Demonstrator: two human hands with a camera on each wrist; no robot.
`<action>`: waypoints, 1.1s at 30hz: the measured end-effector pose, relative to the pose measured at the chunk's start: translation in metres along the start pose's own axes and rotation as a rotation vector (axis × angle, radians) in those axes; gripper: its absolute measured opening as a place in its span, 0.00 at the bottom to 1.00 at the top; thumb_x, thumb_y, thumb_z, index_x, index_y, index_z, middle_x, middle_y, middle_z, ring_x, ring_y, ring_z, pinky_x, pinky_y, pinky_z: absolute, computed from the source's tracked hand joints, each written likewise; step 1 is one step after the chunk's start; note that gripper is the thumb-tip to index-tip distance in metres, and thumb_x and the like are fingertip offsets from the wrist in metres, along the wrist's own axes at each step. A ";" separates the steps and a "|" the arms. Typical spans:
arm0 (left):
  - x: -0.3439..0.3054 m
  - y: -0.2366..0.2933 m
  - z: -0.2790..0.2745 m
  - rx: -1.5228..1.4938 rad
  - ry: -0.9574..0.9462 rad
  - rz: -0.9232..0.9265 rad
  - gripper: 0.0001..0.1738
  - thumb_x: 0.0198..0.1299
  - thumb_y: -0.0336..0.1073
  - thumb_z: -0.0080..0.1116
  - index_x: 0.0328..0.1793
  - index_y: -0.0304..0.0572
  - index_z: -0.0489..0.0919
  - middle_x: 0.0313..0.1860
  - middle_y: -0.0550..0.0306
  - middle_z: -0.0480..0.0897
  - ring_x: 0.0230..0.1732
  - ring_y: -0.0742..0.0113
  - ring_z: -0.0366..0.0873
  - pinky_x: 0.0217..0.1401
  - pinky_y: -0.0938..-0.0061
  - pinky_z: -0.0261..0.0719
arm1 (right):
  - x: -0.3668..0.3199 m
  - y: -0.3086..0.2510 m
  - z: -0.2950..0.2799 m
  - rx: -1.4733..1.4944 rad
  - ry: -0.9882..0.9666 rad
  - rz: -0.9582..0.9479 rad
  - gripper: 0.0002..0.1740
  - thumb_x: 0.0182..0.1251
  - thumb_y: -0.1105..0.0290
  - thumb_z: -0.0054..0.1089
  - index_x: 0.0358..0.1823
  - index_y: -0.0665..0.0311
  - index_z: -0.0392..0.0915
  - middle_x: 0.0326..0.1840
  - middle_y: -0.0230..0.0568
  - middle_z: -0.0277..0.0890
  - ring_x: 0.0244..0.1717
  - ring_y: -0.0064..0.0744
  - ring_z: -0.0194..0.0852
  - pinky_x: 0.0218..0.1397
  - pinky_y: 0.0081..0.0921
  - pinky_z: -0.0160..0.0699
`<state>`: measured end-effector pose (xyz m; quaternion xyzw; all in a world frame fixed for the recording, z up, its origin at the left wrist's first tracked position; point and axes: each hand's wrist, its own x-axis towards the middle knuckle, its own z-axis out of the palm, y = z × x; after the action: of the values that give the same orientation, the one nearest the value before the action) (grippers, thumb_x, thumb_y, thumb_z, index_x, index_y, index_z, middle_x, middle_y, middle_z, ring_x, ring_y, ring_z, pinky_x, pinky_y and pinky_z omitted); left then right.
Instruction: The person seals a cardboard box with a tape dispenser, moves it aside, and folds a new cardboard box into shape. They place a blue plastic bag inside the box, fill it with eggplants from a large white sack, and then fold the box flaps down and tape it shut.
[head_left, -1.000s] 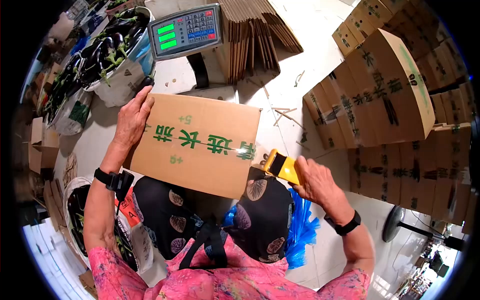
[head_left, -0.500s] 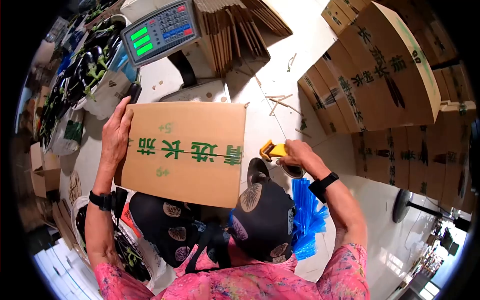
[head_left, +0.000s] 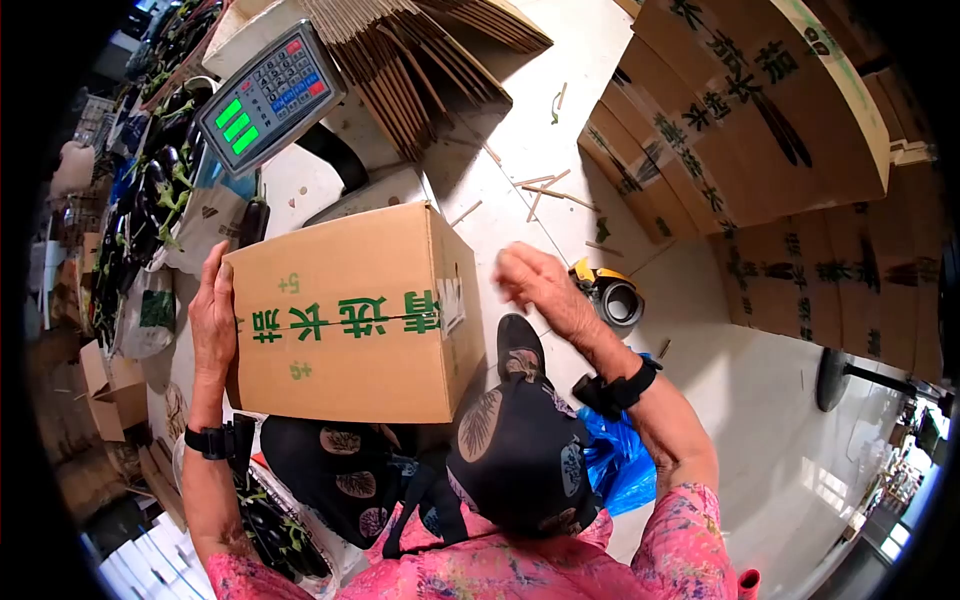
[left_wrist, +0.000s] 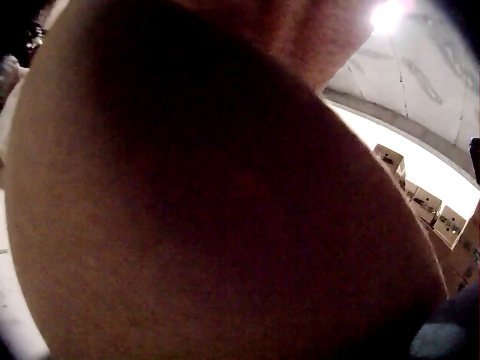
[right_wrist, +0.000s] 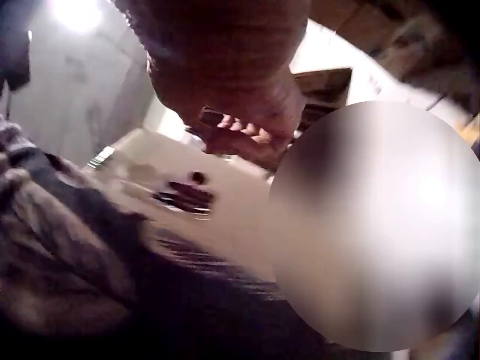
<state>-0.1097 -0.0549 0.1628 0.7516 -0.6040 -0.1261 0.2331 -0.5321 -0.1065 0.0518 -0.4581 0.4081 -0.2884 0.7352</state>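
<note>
Item: one carton (head_left: 340, 310), brown, green characters running across its upper face; it is sitting just in front of the person's patterned knees (head_left: 500, 430), a clear shiny strip (head_left: 452, 305) clinging to its right end.

Left hand (head_left: 212, 325): touching the carton's left end; the fingers are lying together and nearly straight along it; the left wrist view is showing mostly a dark, close surface.

Right hand (head_left: 545, 285): hovering apart from the carton, off its right end; the fingers are blurring in the head view and appearing bent in the right wrist view; whether they are closing on anything, one cannot tell.

Beside the right hand: a yellow tape dispenser (head_left: 582, 270) with its roll (head_left: 620, 302), lying near the wrist.

Beyond the carton: a dark eggplant (head_left: 255, 218), standing out past the far left corner; a scale display (head_left: 270, 97), glowing green; flattened cartons (head_left: 400, 75), leaning in a bundle; thin brown scraps (head_left: 548, 190), scattering over the pale floor (head_left: 740, 310).

Right side: printed cartons (head_left: 740, 110), stacking up high; blue plastic (head_left: 622, 465), bunching beside the right knee.
</note>
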 end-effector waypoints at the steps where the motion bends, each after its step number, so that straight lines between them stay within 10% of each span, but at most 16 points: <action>1: 0.000 -0.001 0.000 0.010 0.003 0.009 0.28 0.78 0.52 0.42 0.75 0.45 0.70 0.64 0.44 0.81 0.64 0.56 0.79 0.65 0.67 0.73 | -0.002 -0.015 0.020 0.304 -0.159 -0.033 0.19 0.77 0.51 0.55 0.38 0.60 0.77 0.28 0.27 0.74 0.25 0.14 0.67 0.26 0.14 0.64; 5: -0.001 0.002 0.000 0.023 0.016 0.024 0.27 0.78 0.51 0.42 0.75 0.45 0.71 0.63 0.44 0.82 0.63 0.55 0.80 0.64 0.67 0.74 | 0.015 -0.025 0.043 0.232 -0.293 -0.005 0.15 0.78 0.62 0.56 0.33 0.62 0.75 0.27 0.29 0.76 0.25 0.16 0.72 0.29 0.16 0.74; 11: 0.000 0.001 -0.001 0.017 0.031 -0.005 0.27 0.78 0.51 0.42 0.74 0.45 0.72 0.56 0.44 0.85 0.55 0.57 0.83 0.60 0.69 0.76 | 0.053 0.122 0.015 0.117 -0.093 0.170 0.20 0.75 0.51 0.59 0.39 0.63 0.75 0.40 0.37 0.81 0.36 0.20 0.77 0.43 0.20 0.80; 15: 0.001 -0.010 -0.011 -0.001 0.016 -0.039 0.27 0.78 0.53 0.42 0.73 0.45 0.72 0.52 0.46 0.85 0.49 0.61 0.83 0.54 0.68 0.78 | 0.042 0.124 0.002 -0.176 -0.026 0.315 0.31 0.69 0.40 0.60 0.49 0.65 0.77 0.50 0.43 0.79 0.49 0.27 0.77 0.51 0.28 0.80; 19: -0.002 -0.054 -0.026 -0.128 0.060 -0.020 0.28 0.78 0.54 0.41 0.72 0.46 0.73 0.48 0.50 0.86 0.44 0.64 0.82 0.51 0.70 0.78 | 0.048 0.097 0.006 -0.134 -0.003 0.394 0.41 0.65 0.40 0.64 0.65 0.69 0.72 0.55 0.39 0.74 0.57 0.26 0.71 0.63 0.31 0.71; 24: -0.019 -0.104 -0.045 -0.435 0.001 -0.187 0.30 0.77 0.55 0.42 0.74 0.42 0.71 0.59 0.55 0.81 0.56 0.70 0.76 0.60 0.75 0.74 | 0.072 0.051 0.029 -0.095 -0.284 0.312 0.36 0.66 0.45 0.67 0.64 0.66 0.74 0.51 0.31 0.74 0.44 0.19 0.68 0.49 0.25 0.73; 30: -0.049 -0.078 -0.075 -0.743 -0.063 -0.315 0.28 0.76 0.53 0.45 0.73 0.45 0.73 0.67 0.58 0.77 0.65 0.67 0.74 0.64 0.70 0.75 | 0.045 -0.098 0.042 0.107 -0.170 -0.012 0.32 0.65 0.60 0.70 0.67 0.66 0.71 0.57 0.38 0.79 0.57 0.26 0.77 0.60 0.28 0.78; 33: -0.044 -0.113 -0.075 -0.418 -0.283 -0.069 0.32 0.74 0.59 0.47 0.73 0.46 0.74 0.67 0.59 0.77 0.65 0.65 0.75 0.61 0.62 0.77 | 0.010 -0.170 0.077 -0.043 -0.294 -0.237 0.30 0.65 0.68 0.68 0.67 0.66 0.70 0.59 0.40 0.79 0.59 0.27 0.77 0.64 0.27 0.76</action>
<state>0.0115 0.0206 0.1664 0.6823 -0.5653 -0.3600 0.2921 -0.4685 -0.1512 0.2222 -0.5558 0.2454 -0.2940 0.7378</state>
